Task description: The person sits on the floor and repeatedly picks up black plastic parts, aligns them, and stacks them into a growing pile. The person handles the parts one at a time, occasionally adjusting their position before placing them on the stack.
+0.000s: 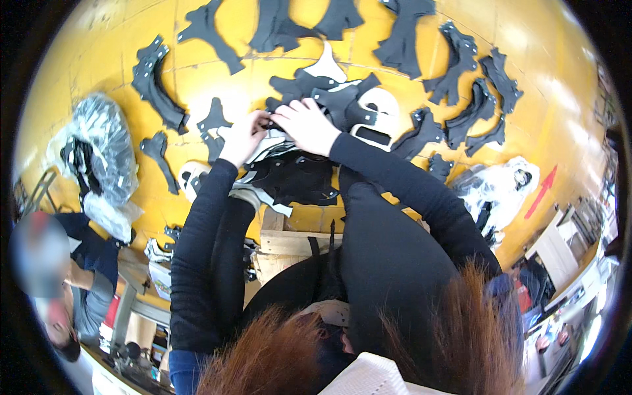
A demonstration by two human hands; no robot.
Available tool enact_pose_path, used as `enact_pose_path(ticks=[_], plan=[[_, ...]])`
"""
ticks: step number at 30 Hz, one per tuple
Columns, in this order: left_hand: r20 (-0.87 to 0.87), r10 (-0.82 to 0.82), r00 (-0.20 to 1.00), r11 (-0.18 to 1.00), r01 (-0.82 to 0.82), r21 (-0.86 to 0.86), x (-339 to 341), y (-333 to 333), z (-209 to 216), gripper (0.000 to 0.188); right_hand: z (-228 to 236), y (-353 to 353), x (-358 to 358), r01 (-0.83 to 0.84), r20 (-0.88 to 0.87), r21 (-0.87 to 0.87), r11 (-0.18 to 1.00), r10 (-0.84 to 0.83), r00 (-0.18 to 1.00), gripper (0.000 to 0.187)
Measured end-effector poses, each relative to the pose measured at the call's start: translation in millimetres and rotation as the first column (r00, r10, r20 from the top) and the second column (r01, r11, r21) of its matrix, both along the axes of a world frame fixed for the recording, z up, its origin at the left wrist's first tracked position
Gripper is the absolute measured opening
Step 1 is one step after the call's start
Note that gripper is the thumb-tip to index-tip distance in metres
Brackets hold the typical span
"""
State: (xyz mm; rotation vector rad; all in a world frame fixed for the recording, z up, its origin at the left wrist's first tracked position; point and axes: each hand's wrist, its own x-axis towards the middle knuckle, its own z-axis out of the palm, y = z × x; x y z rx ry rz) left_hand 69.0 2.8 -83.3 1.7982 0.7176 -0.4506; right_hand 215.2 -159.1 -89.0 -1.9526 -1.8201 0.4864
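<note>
My left hand [245,137] and my right hand [305,125] meet at the fingertips above a pile of cut pieces on the floor in front of my knees. The fingers of both are closed, pinching the edge of a black cut piece [270,125]; most of it is hidden by my hands. Under them lie white strips [271,146] and a wide black piece [289,179] spread near my knees. Just beyond my right hand are more black pieces [339,105] and a white piece with cut-out openings [378,115].
Black cut pieces [158,85] with small white tags lie in an arc on the yellow floor [112,56]. Clear plastic bags stand left [105,141] and right [503,191]. A wooden seat [289,242] is under me. Another person [95,283] sits at the left.
</note>
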Motion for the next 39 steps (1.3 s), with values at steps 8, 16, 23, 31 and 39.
enact_pose_path(ticks=[8, 16, 23, 31, 39], plan=[[-0.007, 0.112, 0.994, 0.957, -0.106, 0.268, 2.9, -7.6, -15.0, 0.033, -9.4, 3.0, -2.2, 0.07, -0.002, -0.068, 0.995, -0.071, 0.998, 0.038], [-0.075, 0.027, 0.997, 0.982, -0.012, 0.191, 4.5, -1.3, -22.0, 0.017, -14.5, 12.0, -4.2, 0.121, -0.031, -0.042, 0.992, -0.122, 0.992, 0.011], [0.079, 0.069, 0.994, 0.972, -0.085, 0.22, 6.2, -25.5, 6.9, 0.006, -14.3, 14.0, 5.2, 0.052, 0.029, -0.017, 0.999, -0.052, 0.998, 0.011], [0.149, 0.305, 0.941, 0.931, -0.262, -0.254, -8.1, -23.8, 6.6, 0.049, 4.1, 11.0, 19.4, -0.069, -0.218, 0.321, 0.944, 0.145, 0.965, 0.008], [-0.406, -0.598, 0.691, 0.583, 0.723, 0.372, 3.1, -32.1, -16.8, 0.044, 75.2, 37.3, 28.2, 0.086, -0.203, 0.484, 0.871, 0.016, 0.979, 0.018]])
